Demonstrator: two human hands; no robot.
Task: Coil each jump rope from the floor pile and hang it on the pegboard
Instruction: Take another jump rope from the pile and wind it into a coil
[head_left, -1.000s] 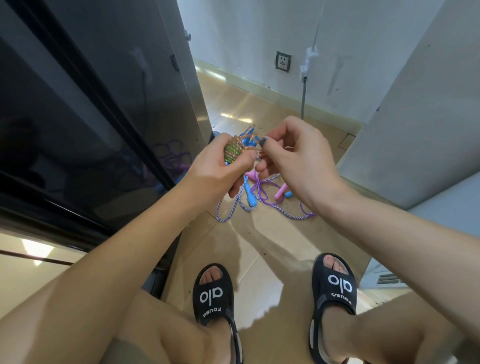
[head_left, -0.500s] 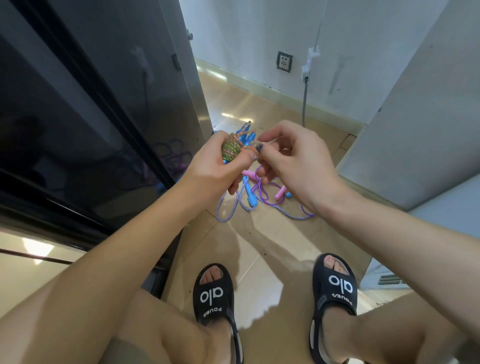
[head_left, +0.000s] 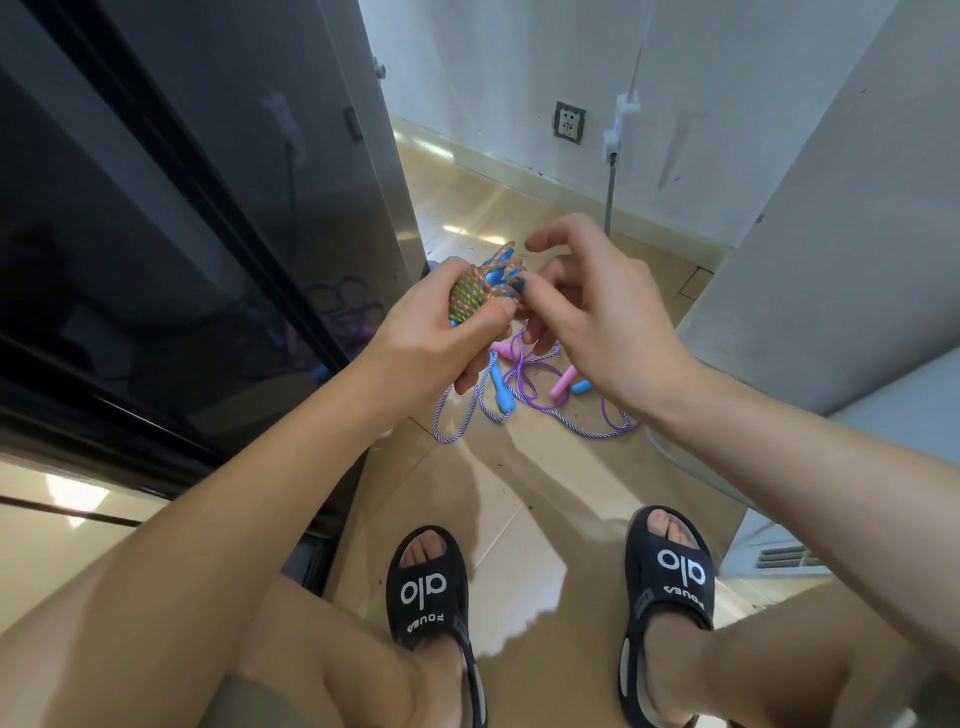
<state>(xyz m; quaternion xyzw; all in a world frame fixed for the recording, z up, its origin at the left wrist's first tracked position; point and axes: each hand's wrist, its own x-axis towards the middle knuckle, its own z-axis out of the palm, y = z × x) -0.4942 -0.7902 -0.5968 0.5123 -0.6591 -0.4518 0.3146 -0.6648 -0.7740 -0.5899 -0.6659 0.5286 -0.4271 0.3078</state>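
Floor (head_left: 498, 499) of pale tan tile filled the middle of the view, running between a dark glossy door panel (head_left: 156, 218) on the left and a grey cabinet side (head_left: 831, 234) on the right, up to a white wall carrying a socket (head_left: 569, 120). Two feet in black slides, left (head_left: 426, 592) and right (head_left: 670, 571), stood on the tile at the bottom.

Farther out on the floor lay the pile of jump ropes (head_left: 524, 384): purple cord and striped purple-white cord looped loosely over each other, with blue and pink handles lying among them.

Above that pile, held up in the air, was the coiled rope (head_left: 470, 296), a tight multicoloured bundle wound around blue handles whose tips showed at its top. The left hand (head_left: 431, 332) had its grip closed round this bundle, thumb across the front and fingers curled behind it. The right hand (head_left: 587, 306) sat just beside it, thumb and a finger pinching the loose end of the same cord at the bundle's edge, while its forefinger stuck out straight above.
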